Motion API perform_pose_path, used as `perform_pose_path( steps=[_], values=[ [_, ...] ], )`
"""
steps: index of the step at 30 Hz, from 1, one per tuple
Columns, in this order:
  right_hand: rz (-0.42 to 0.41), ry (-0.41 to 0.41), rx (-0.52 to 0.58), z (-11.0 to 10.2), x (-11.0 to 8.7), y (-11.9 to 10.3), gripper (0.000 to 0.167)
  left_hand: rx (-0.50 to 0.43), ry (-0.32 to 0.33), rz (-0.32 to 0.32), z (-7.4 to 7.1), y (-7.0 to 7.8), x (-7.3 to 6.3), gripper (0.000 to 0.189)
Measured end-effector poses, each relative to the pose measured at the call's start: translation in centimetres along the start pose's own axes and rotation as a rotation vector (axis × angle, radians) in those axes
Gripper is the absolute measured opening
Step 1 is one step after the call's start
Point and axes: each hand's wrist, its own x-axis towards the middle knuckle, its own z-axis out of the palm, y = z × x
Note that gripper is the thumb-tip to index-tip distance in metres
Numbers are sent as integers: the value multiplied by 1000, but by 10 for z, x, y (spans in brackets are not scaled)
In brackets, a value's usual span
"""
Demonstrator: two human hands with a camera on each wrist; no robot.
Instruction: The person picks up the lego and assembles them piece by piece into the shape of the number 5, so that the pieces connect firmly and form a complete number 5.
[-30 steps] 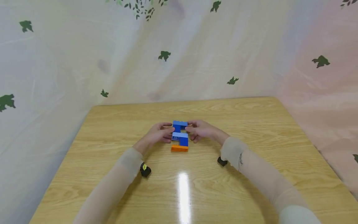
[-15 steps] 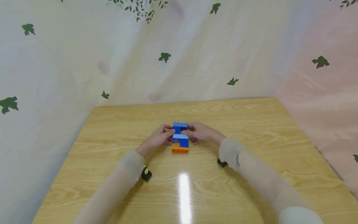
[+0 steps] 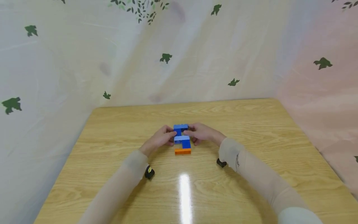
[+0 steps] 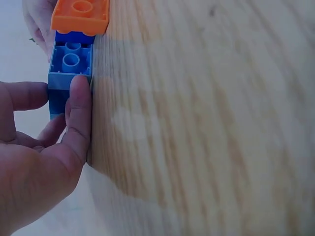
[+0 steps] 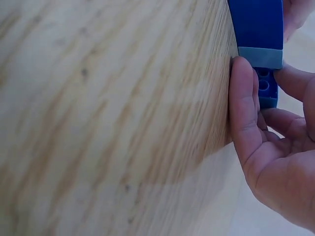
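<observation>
A flat-lying figure of joined toy building blocks rests on the table, shaped like an S or 5 in the head view. It has a light blue block (image 3: pixel 181 126) at the far end, a light blue block (image 3: pixel 181 138) in the middle, dark blue blocks (image 3: pixel 186 144) between, and an orange block (image 3: pixel 183 151) nearest me. My left hand (image 3: pixel 160 137) holds its left side, thumb on the upper dark blue block (image 3: pixel 178 132). My right hand (image 3: pixel 203 132) holds the right side, thumb near the middle block. In the left wrist view, hollow undersides face the camera.
The wooden table (image 3: pixel 184 189) runs back to a patterned cloth backdrop (image 3: pixel 190 77). A small black device (image 3: pixel 149 172) sits at the left wrist, another black device (image 3: pixel 221 162) at the right wrist. A bright light reflection lies on the tabletop.
The right thumb has moved left onto the block figure. The figure's orange end has swung slightly to the right, with my left hand following. The head view has shifted a little.
</observation>
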Motion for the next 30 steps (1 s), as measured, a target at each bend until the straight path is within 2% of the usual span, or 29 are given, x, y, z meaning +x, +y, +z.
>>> perform_pose_path(
  steps=[7, 13, 22, 26, 28, 30],
  values=[
    [-3, 17, -22, 0, 0, 0, 48, 18, 2, 1, 0, -1, 3, 35],
    [-16, 9, -14, 3, 3, -5, 45, -22, -15, 17, -7, 0, -1, 44],
    [29, -12, 88, 3, 0, -8, 42, -86, -39, 26, -8, -5, -1, 47],
    [44, -3, 103, 0, -6, -9, 54, -32, -36, 35, -10, -3, -3, 50],
    [41, 11, 79, -3, -11, -9, 58, 45, -28, 64, -15, -1, -8, 51],
    [20, 33, 20, -8, -17, -9, 59, 154, -12, 120, -25, 0, -15, 50]
  ],
)
